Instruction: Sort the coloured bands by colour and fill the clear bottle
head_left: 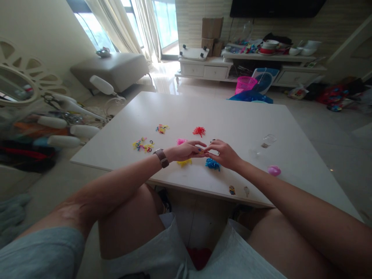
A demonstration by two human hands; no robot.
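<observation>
My left hand [188, 151], with a watch [161, 158] on its wrist, is over the middle of the table. A few small yellow and blue bits, which look like rubber bands [201, 152], lie at its closed fingers. My right hand [223, 154] meets it there, thumb and finger pinched together; what is in the pinch is too small to name. Around my hands are piles of similar pieces: red [199, 131], pink [181, 142], yellow [184, 162] and blue [213, 164]. The pink and yellow piles are partly covered by my left hand.
Two mixed-colour piles [143, 145] [162, 128] lie on the left of the white table [174, 106]. To the right are a clear container [269, 140] and a pink lump [274, 170]. A minion figure [231, 190] and a small clear item [247, 191] lie near the front edge.
</observation>
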